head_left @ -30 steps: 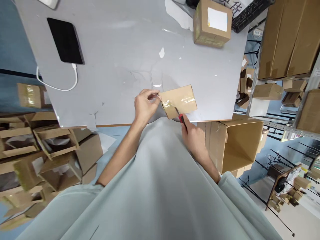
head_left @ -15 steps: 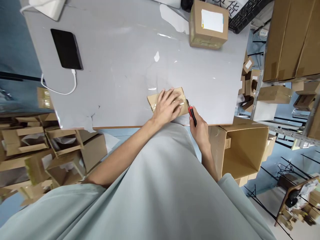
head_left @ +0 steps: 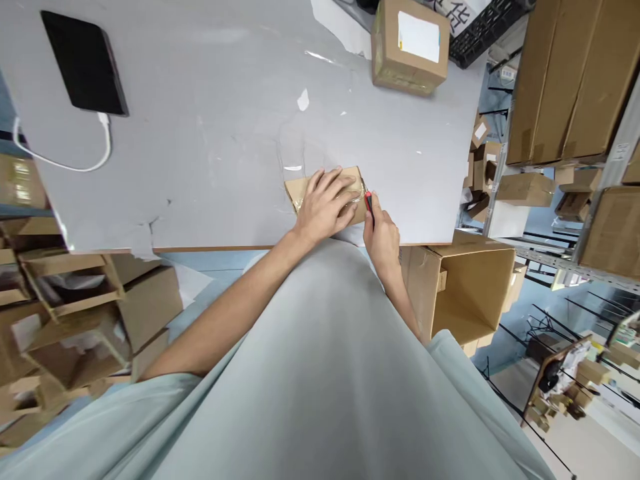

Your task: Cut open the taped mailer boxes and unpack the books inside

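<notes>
A small tan cardboard piece (head_left: 356, 175) with clear tape on it lies near the front edge of the grey table (head_left: 225, 133). Across its top rests my left hand (head_left: 324, 205), palm down with the fingers spread. My right hand (head_left: 383, 237) is closed round a red and black cutter (head_left: 369, 203), just right of the cardboard. The cutter's tip is at the cardboard's right edge; whether it touches is too small to tell.
A taped box (head_left: 411, 50) with a white label stands at the back right, beside a black crate (head_left: 487, 33). A phone (head_left: 83, 63) with a white cable lies at the left. An open carton (head_left: 467, 293) stands below the table's right edge.
The view has shifted, so the table items appear further left. My right hand and the cutter are turned more upright, along the cardboard's right edge. My left hand stays on the cardboard.
</notes>
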The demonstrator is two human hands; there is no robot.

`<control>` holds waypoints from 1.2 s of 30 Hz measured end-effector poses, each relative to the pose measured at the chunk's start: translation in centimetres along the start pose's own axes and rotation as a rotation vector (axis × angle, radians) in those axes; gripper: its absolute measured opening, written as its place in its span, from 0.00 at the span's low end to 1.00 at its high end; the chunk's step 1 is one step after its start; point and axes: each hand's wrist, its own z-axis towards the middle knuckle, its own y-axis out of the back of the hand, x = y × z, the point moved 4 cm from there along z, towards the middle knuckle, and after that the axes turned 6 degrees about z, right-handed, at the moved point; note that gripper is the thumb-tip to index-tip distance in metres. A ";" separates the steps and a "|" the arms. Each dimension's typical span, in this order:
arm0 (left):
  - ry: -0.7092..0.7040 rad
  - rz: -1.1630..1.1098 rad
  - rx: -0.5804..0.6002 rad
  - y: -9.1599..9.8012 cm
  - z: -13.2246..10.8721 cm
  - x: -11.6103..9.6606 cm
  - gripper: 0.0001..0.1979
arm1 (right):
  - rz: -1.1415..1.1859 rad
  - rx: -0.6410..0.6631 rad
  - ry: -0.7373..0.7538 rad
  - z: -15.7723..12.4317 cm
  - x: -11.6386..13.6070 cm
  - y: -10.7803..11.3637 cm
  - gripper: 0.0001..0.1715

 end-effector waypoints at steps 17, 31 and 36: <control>-0.076 -0.017 -0.035 -1.0 -0.3 0.2 0.17 | -0.247 -0.001 -0.205 -1.1 3.7 0.3 0.38; -0.119 -0.037 -0.007 -1.0 -0.5 -0.2 0.20 | -0.347 0.074 -0.310 -4.9 3.1 1.0 0.37; -0.128 -0.051 0.020 -0.7 -0.4 -0.6 0.20 | -0.341 0.092 -0.328 -5.8 3.5 1.8 0.37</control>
